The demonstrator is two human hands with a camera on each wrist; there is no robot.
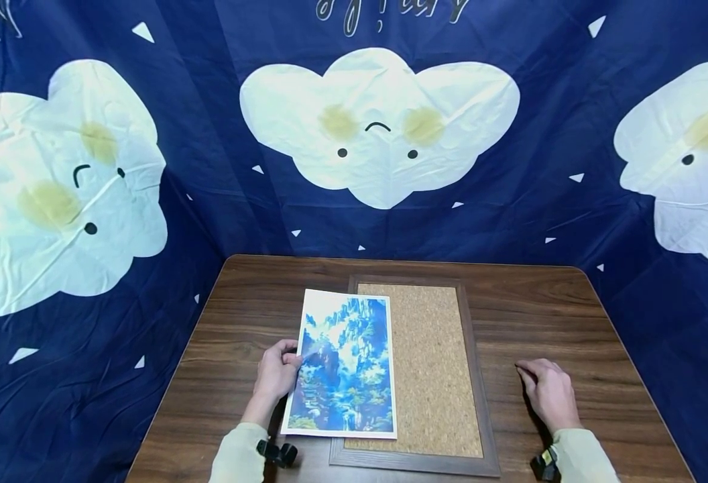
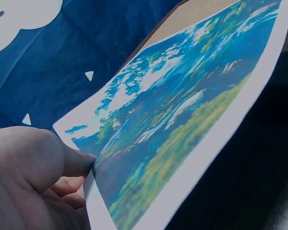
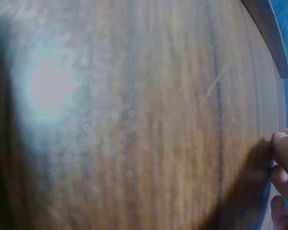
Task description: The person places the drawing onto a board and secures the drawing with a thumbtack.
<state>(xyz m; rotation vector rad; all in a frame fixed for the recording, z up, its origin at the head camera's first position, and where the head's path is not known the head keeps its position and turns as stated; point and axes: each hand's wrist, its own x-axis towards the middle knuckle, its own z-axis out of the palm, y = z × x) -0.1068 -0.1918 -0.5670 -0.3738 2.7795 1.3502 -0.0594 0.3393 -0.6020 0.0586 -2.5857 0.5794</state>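
Observation:
My left hand (image 1: pixel 278 370) pinches the left edge of a printed landscape picture (image 1: pixel 344 376), a white-bordered sheet with blue mountains, clouds and trees. The sheet is tilted over the left part of a framed cork board (image 1: pixel 435 369) and hides that part. In the left wrist view, the thumb of the left hand (image 2: pixel 33 167) lies on the white border and the paper bends slightly. To the right of the board, my right hand (image 1: pixel 548 392) rests at the tabletop with loosely curled fingers; nothing plainly shows in it. Only its fingertips (image 3: pixel 284 167) appear in the right wrist view.
The cork board lies on a dark wood-grain table (image 1: pixel 541 315), its brown frame close to the near edge. A blue curtain (image 1: pixel 209 134) with white clouds surrounds the table's back and sides. Each wrist wears a small black camera.

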